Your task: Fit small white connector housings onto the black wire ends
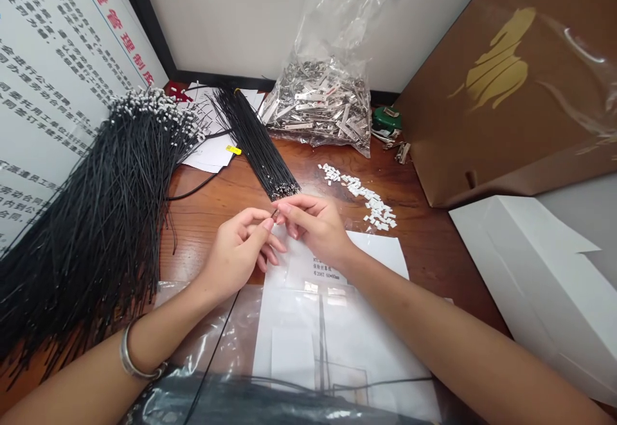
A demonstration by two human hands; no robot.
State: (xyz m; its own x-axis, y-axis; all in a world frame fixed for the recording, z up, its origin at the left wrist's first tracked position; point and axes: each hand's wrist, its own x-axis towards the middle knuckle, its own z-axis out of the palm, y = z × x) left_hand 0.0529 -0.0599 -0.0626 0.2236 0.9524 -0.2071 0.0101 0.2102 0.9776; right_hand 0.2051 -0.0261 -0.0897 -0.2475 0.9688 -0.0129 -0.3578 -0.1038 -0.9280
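Note:
My left hand [241,245] and my right hand [315,222] meet over the middle of the wooden table [226,187]. Their fingertips are pinched together on the end of a thin black wire [226,322] that runs down under my left wrist toward me. Whether a small white piece sits in the pinch I cannot tell. Just beyond my fingers lies a tight bundle of black wires [255,139] with metal tips. A scatter of small white connector pieces [369,197] lies to the right of my right hand.
A big heap of black wires with white ends [106,213] fills the left side. A clear bag of metal clips [322,100] stands at the back. A brown cardboard box [506,90] and a white box [544,277] stand right. Paper sheets and plastic bags [332,341] lie near me.

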